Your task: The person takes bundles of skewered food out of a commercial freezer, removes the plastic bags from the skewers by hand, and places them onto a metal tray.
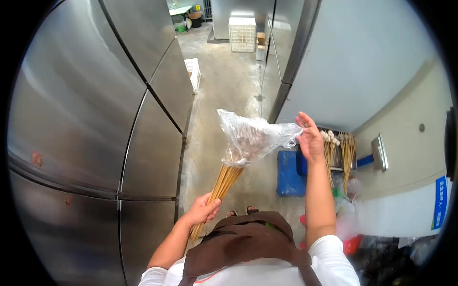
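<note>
Two walls of kit boxed in that aisle: brushed-steel cabinet doors [81, 109] on the left, a tall cabinet's pale side panel [353, 57] on the right. Pretty tight, which I figured was why the person [320, 200] in the brown apron [243, 245] had everything out front. Way down the far end stood a white plastic crate [242, 35], probably parked there to leave walking room. Closer in, a blue plastic container [288, 174] sat low on the person's right.

The bunch of bamboo skewers [225, 182] slanted mid-air in front of the apron, far end inside a clear plastic bag [248, 136]; contents too blurry to name. Off right, a metal tray [337, 157] held more skewers [349, 155], sticks pointing toward the person, handy for grabbing I guess.

Hands: the left hand [203, 209] had its fingers wrapped round the bare sticks, presumably leaving the bagged end free. The right hand [311, 141] was up at the bag's narrow tail, fingers loosely curved; couldn't tell if they actually pinched the plastic.
</note>
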{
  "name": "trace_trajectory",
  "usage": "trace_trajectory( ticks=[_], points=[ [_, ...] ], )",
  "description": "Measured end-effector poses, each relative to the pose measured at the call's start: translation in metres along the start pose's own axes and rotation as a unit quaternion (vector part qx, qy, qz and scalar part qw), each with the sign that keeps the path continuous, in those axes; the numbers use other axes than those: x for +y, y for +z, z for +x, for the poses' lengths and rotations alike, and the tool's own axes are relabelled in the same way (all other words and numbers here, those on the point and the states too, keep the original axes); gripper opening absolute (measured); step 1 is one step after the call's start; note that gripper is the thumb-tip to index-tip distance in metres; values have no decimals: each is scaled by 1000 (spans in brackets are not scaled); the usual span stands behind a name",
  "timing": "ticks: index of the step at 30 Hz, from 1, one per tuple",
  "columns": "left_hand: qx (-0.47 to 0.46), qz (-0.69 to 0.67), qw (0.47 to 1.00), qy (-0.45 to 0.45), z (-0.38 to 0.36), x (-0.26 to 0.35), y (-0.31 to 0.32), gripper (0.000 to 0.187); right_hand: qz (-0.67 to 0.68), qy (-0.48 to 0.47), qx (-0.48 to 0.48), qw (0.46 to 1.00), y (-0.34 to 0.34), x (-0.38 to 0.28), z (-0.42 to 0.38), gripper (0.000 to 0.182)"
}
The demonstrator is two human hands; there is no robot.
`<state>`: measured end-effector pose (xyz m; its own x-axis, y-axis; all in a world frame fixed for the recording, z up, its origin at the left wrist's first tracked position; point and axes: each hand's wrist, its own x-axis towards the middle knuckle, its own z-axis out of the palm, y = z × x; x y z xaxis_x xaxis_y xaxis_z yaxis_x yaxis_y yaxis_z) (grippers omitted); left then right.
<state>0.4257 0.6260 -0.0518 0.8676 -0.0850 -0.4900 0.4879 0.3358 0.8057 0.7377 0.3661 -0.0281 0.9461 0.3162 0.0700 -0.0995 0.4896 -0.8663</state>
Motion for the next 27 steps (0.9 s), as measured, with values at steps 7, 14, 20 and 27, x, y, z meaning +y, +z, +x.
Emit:
trace_trajectory(
  ticks=[7,14,20,27],
  points=[
    [-110,18,992,-59,5,-10,8,27,-217,206,-149,943,22,-17,-31,43],
    [-168,55,975,-135,8,-7,16,31,-416,104,67,901,-24,-23,-50,19],
    [-138,210,956,-150,23,-20,29,14,-266,-63,406,872,-132,-22,-57,19],
    [-99,308,940,-107,49,-13,95,16,-153,-150,653,726,-367,-66,-201,31]
  ],
)
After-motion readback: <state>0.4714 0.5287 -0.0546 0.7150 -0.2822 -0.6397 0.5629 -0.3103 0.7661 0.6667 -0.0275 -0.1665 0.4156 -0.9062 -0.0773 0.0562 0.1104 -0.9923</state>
